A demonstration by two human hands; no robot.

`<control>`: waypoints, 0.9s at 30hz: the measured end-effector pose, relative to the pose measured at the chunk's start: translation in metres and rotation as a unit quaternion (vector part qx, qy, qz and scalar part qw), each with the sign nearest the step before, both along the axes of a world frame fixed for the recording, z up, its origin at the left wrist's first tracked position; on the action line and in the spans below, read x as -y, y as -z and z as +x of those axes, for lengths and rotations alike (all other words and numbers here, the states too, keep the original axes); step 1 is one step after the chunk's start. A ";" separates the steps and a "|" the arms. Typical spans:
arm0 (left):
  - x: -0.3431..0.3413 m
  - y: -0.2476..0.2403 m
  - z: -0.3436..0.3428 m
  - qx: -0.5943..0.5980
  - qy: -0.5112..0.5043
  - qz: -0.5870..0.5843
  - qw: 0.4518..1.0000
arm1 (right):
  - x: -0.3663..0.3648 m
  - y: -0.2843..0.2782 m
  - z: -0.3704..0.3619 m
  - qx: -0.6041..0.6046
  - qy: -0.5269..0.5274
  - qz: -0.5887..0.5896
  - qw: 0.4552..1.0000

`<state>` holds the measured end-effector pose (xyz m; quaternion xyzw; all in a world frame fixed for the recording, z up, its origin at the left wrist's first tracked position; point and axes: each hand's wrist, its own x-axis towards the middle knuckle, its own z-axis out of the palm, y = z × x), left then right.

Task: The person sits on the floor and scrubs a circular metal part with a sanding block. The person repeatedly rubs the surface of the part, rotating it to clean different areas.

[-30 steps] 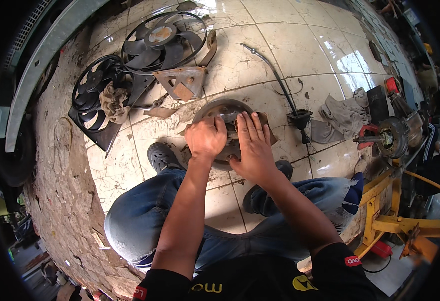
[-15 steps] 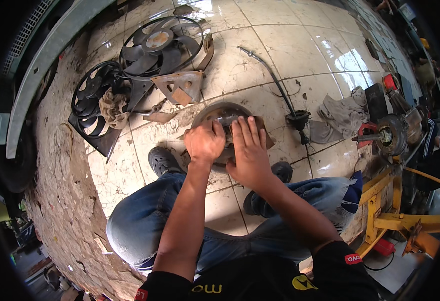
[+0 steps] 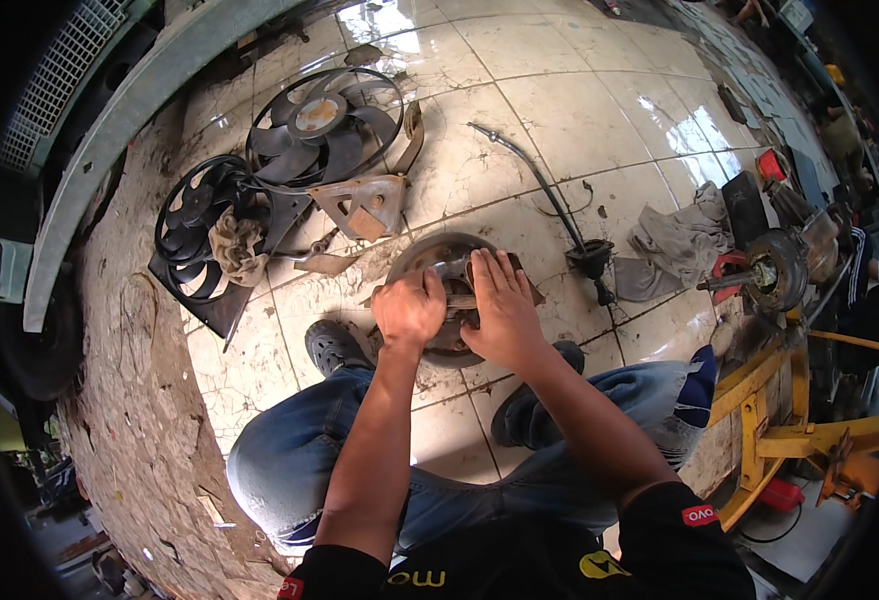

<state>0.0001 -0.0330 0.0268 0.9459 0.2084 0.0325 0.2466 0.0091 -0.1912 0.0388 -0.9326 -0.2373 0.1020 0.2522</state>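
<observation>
On the tiled floor between my feet lies a round, dull grey metal part [image 3: 456, 243] shaped like a shallow drum. My left hand [image 3: 409, 308] is closed over its left side, and what the fingers grip is hidden beneath them. A thin strip [image 3: 460, 301] shows between my two hands, across the part's middle. With fingers stretched out flat, my right hand [image 3: 504, 310] presses on the part's right side. The edge of a brown flat piece [image 3: 531, 288] sticks out beyond those fingers.
Two black radiator fans [image 3: 319, 125] lie at the far left, with a crumpled rag [image 3: 237, 248] and a rusty metal bracket [image 3: 364, 205]. A black lever with a rubber boot [image 3: 589, 256] rests to the right. Beyond are a grey cloth [image 3: 674, 238] and a yellow metal frame [image 3: 759, 420].
The whole scene sits slightly lower in the view. My hands stay on the round part, and more of the strip between them now shows.
</observation>
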 end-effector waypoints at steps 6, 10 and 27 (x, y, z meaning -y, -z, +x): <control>-0.004 0.002 -0.004 0.022 0.019 0.013 0.999 | -0.004 -0.007 -0.031 0.054 -0.026 -0.006 0.998; -0.005 0.001 -0.006 0.025 0.021 -0.003 0.999 | 0.005 0.004 0.000 -0.016 0.008 0.015 1.000; -0.008 0.003 -0.005 0.022 0.026 -0.031 0.999 | 0.004 0.005 -0.019 0.034 0.002 0.036 0.999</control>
